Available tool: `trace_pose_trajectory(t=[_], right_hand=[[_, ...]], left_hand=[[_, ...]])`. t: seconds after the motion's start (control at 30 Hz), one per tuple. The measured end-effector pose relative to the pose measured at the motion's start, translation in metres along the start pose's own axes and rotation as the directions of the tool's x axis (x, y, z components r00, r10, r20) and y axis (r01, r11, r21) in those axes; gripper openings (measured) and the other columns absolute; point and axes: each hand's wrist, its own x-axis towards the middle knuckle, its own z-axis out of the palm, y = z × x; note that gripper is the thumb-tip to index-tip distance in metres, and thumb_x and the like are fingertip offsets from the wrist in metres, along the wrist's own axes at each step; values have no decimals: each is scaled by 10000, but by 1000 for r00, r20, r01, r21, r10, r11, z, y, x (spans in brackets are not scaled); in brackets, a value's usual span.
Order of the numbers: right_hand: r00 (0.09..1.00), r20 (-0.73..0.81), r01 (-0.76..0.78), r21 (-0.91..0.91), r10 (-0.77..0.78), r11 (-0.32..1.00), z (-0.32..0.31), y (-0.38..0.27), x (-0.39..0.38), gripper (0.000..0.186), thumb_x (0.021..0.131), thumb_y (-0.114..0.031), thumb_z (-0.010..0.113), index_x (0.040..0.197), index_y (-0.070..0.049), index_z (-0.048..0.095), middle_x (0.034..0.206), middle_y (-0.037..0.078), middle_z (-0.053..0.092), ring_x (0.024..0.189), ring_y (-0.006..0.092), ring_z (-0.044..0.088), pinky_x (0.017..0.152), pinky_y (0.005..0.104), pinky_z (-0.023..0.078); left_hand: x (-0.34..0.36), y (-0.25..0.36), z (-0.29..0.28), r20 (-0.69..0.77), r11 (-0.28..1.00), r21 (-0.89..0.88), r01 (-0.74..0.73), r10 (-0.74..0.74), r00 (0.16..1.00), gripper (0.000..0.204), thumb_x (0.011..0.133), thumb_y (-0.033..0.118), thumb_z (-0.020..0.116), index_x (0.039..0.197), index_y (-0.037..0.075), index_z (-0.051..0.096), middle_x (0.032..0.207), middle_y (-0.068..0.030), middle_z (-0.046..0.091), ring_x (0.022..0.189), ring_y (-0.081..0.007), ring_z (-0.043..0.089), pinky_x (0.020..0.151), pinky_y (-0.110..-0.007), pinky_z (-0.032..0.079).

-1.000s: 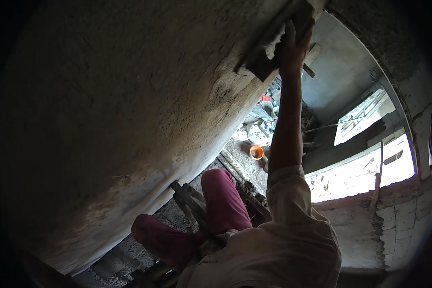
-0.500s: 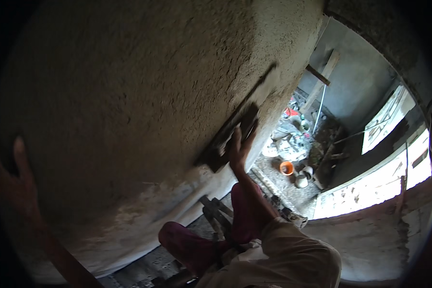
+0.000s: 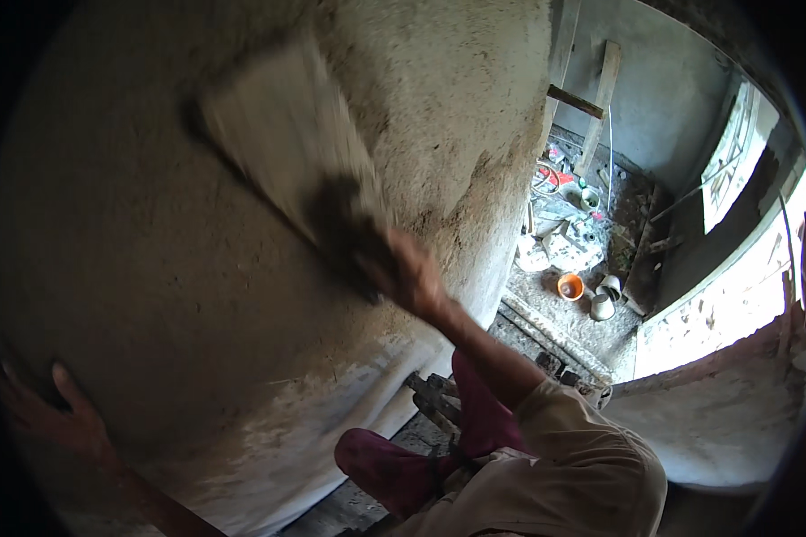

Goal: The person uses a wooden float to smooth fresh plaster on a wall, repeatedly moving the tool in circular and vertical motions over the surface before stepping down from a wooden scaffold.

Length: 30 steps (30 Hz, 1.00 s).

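Note:
My right hand [image 3: 410,273] is closed round the handle of a plastering float [image 3: 282,116], a long flat rectangular blade smeared by motion. Its broad face shows, and it slants up and left across a rough plaster wall [image 3: 152,268]; whether the whole blade touches the wall I cannot tell. Dark shadow hides the handle and part of my fingers. Low at the far left, my left hand [image 3: 58,416] lies against the wall with thumb and fingers apart, holding nothing.
Far below on the right, an orange bucket [image 3: 570,286] and pale buckets [image 3: 603,307] sit on a littered floor. A wooden plank [image 3: 600,107] leans at the back. Bright window openings [image 3: 725,304] line the right side. Timber pieces [image 3: 434,398] stick out by my knees.
My right hand has swept the float leftward, turning it from leaning right to leaning left. My left hand sits lower in the picture, still by the wall. The view has shifted slightly.

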Motion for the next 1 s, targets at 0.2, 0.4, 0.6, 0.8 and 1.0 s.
trace_pose_trajectory(t=[0.2,0.4,0.6,0.8,1.0], right_hand=[[945,-144,-271,154,293,950,-4,62,-50,567,873,-97,636,1372,-12,381,1334,229,495,1159,382,552,930,430,493],[990,-139,2,13,0,1000,-85,9,209,619,893,-368,602,1391,-94,356,1163,234,606,996,401,624,860,468,509],[960,-277,6,-110,-37,994,-56,-7,218,567,899,-353,592,1375,-120,390,1041,216,638,852,366,644,753,469,518],[945,128,-312,68,302,948,-4,-2,-48,551,865,-222,660,1343,-93,419,1149,208,589,899,359,649,697,449,563],[965,61,-258,35,256,965,-23,28,21,530,899,-286,603,1383,-177,417,1138,208,599,892,381,638,742,462,544]], left_hand=[[13,11,-2,-15,999,25,48,-48,999,646,926,546,455,1440,167,355,1500,-93,320,1389,-304,274,1066,-632,198],[7,14,1,-8,999,-40,12,-12,1000,638,929,548,452,1426,154,381,1485,-121,339,1379,-326,288,1054,-625,221],[10,35,-15,-10,996,-66,68,-69,998,626,940,522,457,1417,124,388,1470,-161,345,1362,-348,310,1047,-617,235],[12,28,-13,22,997,32,63,-64,998,634,937,527,457,1424,130,375,1472,-157,343,1361,-351,308,1040,-623,240],[6,0,0,-4,997,71,29,-29,1000,618,942,510,464,1415,119,389,1459,-165,357,1340,-342,344,1048,-589,262]])
